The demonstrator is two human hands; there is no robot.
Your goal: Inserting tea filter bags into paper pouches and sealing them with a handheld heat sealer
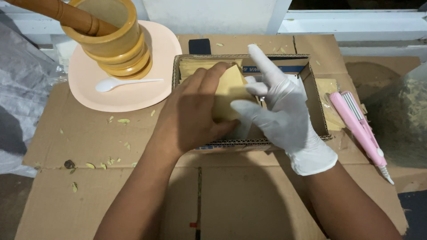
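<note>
My left hand (193, 113) is bare and grips a small tan paper pouch (229, 91) over a shallow cardboard box (318, 104). My right hand (282, 109), in a white glove, touches the pouch's right edge with thumb and fingers, its index finger pointing up. More tan pouches (195, 66) lie stacked at the back left of the box. What lies under the hands in the box is hidden.
A wooden mortar (118, 42) with a pestle (66, 15) stands on a pale pink plate (133, 95) beside a white plastic spoon (120, 83). A pink handheld sealer (360, 126) lies right of the box. Flattened cardboard (244, 195) covers the surface, with scattered seed husks (122, 121).
</note>
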